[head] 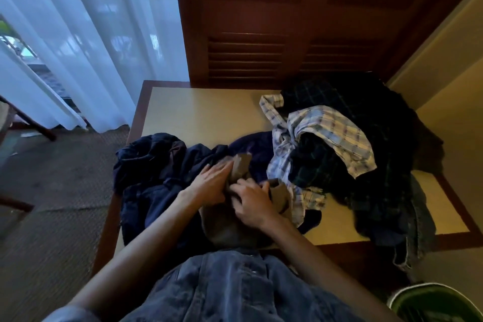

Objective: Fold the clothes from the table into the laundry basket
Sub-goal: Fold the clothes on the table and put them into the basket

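1. Navy garment [146, 180] lies crumpled on the table [209, 110].
2. Left hand [209, 185], fingers flat and released, presses the grey garment [227, 227].
3. Right hand [252, 202] pinches a grey fold.
4. Plaid shirt [326, 133] tops the dark pile.
5. Green laundry basket [439, 303] sits at the lower right, beside the table.

Lighting: dim interior, cool blue daylight entering through sheer curtains [86, 42] at upper left; warmer yellowish cast on the table top [203, 110] and right wall [444, 65]. Shadows: deep, swallowing detail in the dark clothes pile [379, 154]. Glare: none. Sharpness: soft overall, grainy, compressed. Distortion: strong wide-angle bending of edges, with the wooden shutters [261, 21] leaning.
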{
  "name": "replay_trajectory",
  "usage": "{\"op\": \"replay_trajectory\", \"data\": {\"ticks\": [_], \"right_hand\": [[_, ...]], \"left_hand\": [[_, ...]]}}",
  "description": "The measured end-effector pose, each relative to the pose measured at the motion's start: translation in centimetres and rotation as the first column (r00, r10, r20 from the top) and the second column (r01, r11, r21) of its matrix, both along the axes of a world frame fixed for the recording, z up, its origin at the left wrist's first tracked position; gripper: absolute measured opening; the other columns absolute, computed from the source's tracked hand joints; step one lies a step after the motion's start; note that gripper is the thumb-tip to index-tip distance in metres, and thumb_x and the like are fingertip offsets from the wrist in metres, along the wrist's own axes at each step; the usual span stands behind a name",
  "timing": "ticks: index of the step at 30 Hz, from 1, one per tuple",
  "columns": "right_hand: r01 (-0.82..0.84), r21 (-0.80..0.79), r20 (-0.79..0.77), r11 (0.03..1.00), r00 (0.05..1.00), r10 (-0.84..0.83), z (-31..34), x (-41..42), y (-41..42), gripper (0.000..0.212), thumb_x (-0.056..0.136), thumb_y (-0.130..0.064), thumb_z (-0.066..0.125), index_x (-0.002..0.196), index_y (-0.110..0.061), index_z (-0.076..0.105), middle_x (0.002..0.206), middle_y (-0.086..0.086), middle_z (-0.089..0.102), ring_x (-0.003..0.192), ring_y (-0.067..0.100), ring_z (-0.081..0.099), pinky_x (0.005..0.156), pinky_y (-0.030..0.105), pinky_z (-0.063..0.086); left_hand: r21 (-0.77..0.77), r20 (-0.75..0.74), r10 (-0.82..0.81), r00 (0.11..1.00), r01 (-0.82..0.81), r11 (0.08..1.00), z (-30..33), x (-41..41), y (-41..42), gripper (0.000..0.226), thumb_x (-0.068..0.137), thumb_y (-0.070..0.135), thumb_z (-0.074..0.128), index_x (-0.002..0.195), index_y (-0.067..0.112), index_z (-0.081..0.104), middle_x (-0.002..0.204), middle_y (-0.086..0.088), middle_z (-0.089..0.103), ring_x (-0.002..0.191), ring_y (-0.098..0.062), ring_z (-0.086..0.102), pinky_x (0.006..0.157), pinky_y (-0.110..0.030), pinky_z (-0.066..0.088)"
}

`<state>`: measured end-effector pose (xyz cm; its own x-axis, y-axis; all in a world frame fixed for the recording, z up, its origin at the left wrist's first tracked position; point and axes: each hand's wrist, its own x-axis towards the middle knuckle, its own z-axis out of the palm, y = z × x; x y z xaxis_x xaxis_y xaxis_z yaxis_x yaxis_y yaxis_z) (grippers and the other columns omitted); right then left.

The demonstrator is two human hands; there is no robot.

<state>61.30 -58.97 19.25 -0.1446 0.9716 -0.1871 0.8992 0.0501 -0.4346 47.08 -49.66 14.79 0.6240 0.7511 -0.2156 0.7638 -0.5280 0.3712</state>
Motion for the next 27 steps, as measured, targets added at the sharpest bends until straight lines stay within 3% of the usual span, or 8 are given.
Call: {"op": "replay_trajectory", "data": {"ticks": [3,6,9,13,17,21,24,27], "right_hand": [[-0.002,0.0,0.02,1.0,1.0,0.002,1.0,2.1,0.5,0.055,0.085,-0.062,0.059,0.132,-0.034,0.055,0.13,-0.004,0.049,0.131,0.021,0.039,0.103,0.051,0.03],[-0.07,-0.118,0.119,0.991,0.989,0.084,1.2,2.8,1.2,0.118,0.055,-0.085,0.067,0.152,-0.051,0.009,0.165,-0.004,0.002,0.152,0.03,-0.008,0.114,0.067,0.011],[-0.143,-0.232,0.15,0.962,0.972,0.181,-1.0,0.7,1.4,0.142,0.049,-0.083,0.074,0.147,-0.052,-0.024,0.157,-0.009,-0.039,0.145,0.035,-0.034,0.108,0.077,0.0],[-0.186,-0.191,0.216,0.964,0.95,0.226,-3.7,-1.9,0.6,0.139,0.053,-0.085,0.07,0.153,-0.044,-0.018,0.155,-0.003,-0.043,0.141,0.04,-0.038,0.105,0.083,0.001],[-0.239,-0.153,0.289,0.959,0.917,0.274,-5.2,-2.8,-0.2,0.131,0.054,-0.084,0.07,0.154,-0.045,-0.005,0.159,0.001,-0.037,0.141,0.044,-0.037,0.099,0.085,0.002],[-0.234,-0.167,0.298,0.958,0.914,0.276,-6.1,-3.4,0.0,0.112,0.07,-0.072,0.07,0.154,-0.045,0.002,0.163,0.005,-0.026,0.147,0.049,-0.018,0.103,0.08,0.014],[-0.257,-0.13,0.311,0.958,0.907,0.285,-6.9,-2.7,0.3,0.095,0.076,-0.066,0.067,0.151,-0.046,0.013,0.167,0.007,-0.007,0.146,0.051,0.008,0.101,0.075,0.027],[-0.269,-0.106,0.315,0.957,0.904,0.289,-7.5,-2.3,0.8,0.084,0.078,-0.06,0.068,0.149,-0.044,0.026,0.165,0.011,0.014,0.14,0.051,0.026,0.098,0.072,0.034]], "left_hand": [[-0.007,0.094,0.017,0.995,-0.016,1.0,-0.8,-0.5,-1.1,0.063,0.079,0.038,0.068,0.138,0.026,0.05,0.147,0.002,0.051,0.142,-0.019,0.036,0.114,-0.039,0.034],[-0.043,0.193,0.101,0.976,-0.094,0.995,-1.2,-1.0,-2.4,0.067,0.081,0.036,0.072,0.142,0.024,0.049,0.151,0.001,0.047,0.144,-0.018,0.033,0.113,-0.036,0.038],[-0.055,0.23,0.16,0.96,-0.152,0.987,-0.2,-2.3,-2.9,0.069,0.082,0.027,0.072,0.145,0.02,0.046,0.159,-0.004,0.033,0.147,-0.023,0.029,0.118,-0.035,0.031],[0.0,0.094,0.49,0.867,-0.492,0.87,1.2,-7.9,-2.6,0.088,0.075,0.054,0.075,0.15,0.032,0.036,0.166,-0.013,0.008,0.152,-0.031,0.005,0.123,-0.053,0.006],[-0.069,0.038,0.703,0.71,-0.7,0.711,-0.3,-12.8,-2.1,0.091,0.075,0.086,0.048,0.151,0.053,0.01,0.165,-0.009,-0.015,0.15,-0.035,-0.017,0.112,-0.062,-0.016],[-0.056,-0.128,0.679,0.723,-0.689,0.723,-4.8,-12.0,-4.3,0.086,0.078,0.091,0.022,0.153,0.05,0.009,0.166,-0.013,0.002,0.149,-0.041,0.005,0.113,-0.067,0.01],[0.051,-0.158,0.688,0.708,-0.69,0.722,-6.2,-10.1,-5.5,0.073,0.086,0.077,0.034,0.148,0.039,0.035,0.15,-0.02,0.04,0.129,-0.045,0.037,0.097,-0.062,0.034],[0.088,-0.071,0.671,0.738,-0.666,0.741,-5.9,-8.9,-6.1,0.061,0.085,0.052,0.055,0.14,0.031,0.041,0.125,-0.023,0.054,0.103,-0.044,0.054,0.079,-0.053,0.045]]}}
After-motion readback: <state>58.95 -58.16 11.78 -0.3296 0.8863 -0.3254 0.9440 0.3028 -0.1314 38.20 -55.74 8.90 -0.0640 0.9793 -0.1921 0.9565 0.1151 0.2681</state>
